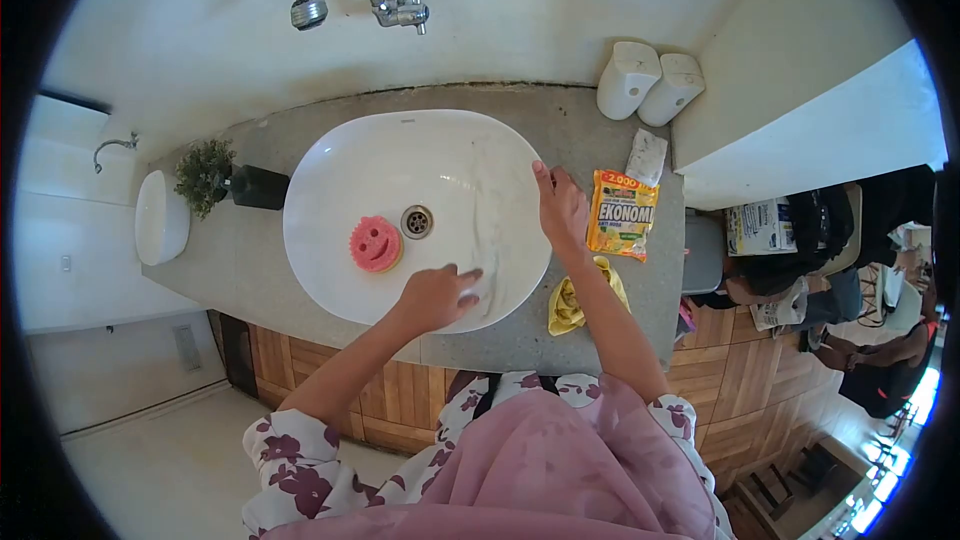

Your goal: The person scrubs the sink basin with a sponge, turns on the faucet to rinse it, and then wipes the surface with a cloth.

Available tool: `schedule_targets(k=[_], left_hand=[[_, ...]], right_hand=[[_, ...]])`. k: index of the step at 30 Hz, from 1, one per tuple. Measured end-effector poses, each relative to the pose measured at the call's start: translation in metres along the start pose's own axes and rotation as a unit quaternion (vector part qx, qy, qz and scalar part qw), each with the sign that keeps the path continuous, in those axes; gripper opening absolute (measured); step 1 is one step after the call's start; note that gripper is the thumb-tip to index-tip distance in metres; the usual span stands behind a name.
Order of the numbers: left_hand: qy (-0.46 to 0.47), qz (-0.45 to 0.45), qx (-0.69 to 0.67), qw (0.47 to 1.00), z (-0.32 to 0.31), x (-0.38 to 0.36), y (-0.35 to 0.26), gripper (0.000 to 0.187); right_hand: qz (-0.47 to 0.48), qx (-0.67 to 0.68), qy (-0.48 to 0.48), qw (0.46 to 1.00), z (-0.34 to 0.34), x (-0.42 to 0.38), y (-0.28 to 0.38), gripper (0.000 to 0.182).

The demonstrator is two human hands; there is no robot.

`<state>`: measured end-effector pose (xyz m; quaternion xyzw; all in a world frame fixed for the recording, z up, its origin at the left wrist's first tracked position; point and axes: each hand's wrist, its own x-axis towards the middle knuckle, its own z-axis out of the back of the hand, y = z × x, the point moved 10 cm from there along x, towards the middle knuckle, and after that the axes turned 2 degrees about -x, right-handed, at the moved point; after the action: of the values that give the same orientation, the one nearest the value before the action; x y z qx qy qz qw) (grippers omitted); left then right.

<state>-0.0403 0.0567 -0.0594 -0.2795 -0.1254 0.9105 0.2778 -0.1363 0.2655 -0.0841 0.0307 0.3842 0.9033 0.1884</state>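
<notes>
Inside the white basin (pixel 340 170) we rub the near wall with our left hand (pixel 437 297), fingers loosely curled and holding nothing, while our right hand (pixel 562 206) lies flat and open on the rim. We judge this the scrubbing step; next calls for the pink sponge (pixel 375 243), lying beside the drain (pixel 417 221).

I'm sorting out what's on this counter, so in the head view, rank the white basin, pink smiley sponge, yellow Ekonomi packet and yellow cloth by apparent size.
1. white basin
2. yellow Ekonomi packet
3. pink smiley sponge; the yellow cloth looks similar, partly hidden by an arm, so I can't rank those two.
</notes>
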Motion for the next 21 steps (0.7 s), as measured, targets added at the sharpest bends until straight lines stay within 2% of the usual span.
schedule_targets(k=[4,8,10,13,14,16,19,21], left_hand=[[0.033,-0.017,-0.034,0.999,0.015,-0.036,-0.022,0.044],[0.007,-0.021,-0.054,0.998,0.003,-0.024,-0.003,0.043],[-0.034,-0.005,-0.019,0.999,0.003,-0.002,0.01,0.043],[-0.045,-0.012,-0.007,0.999,0.008,0.001,0.002,0.042],[-0.047,-0.01,-0.006,0.999,0.014,-0.006,-0.002,0.042],[0.008,-0.051,-0.016,0.999,0.013,-0.025,-0.02,0.043],[-0.021,-0.084,-0.09,0.992,0.01,-0.033,-0.009,0.044],[-0.017,-0.075,-0.059,0.995,0.005,-0.018,-0.001,0.044]], right_hand=[[-0.008,0.0,-0.009,1.0,0.002,0.0,-0.001,0.053],[-0.011,0.001,0.001,1.0,0.0,0.001,-0.001,0.052],[-0.014,-0.002,-0.001,1.0,0.002,0.002,0.001,0.053],[-0.009,-0.004,-0.001,1.0,0.002,-0.001,-0.002,0.053],[-0.002,0.002,-0.005,1.0,0.001,0.001,0.0,0.053],[-0.005,-0.001,-0.003,1.0,0.001,0.002,0.001,0.053],[-0.014,-0.005,0.006,1.0,0.002,0.0,0.001,0.053],[-0.017,-0.004,0.006,1.0,0.002,0.001,0.001,0.053]])
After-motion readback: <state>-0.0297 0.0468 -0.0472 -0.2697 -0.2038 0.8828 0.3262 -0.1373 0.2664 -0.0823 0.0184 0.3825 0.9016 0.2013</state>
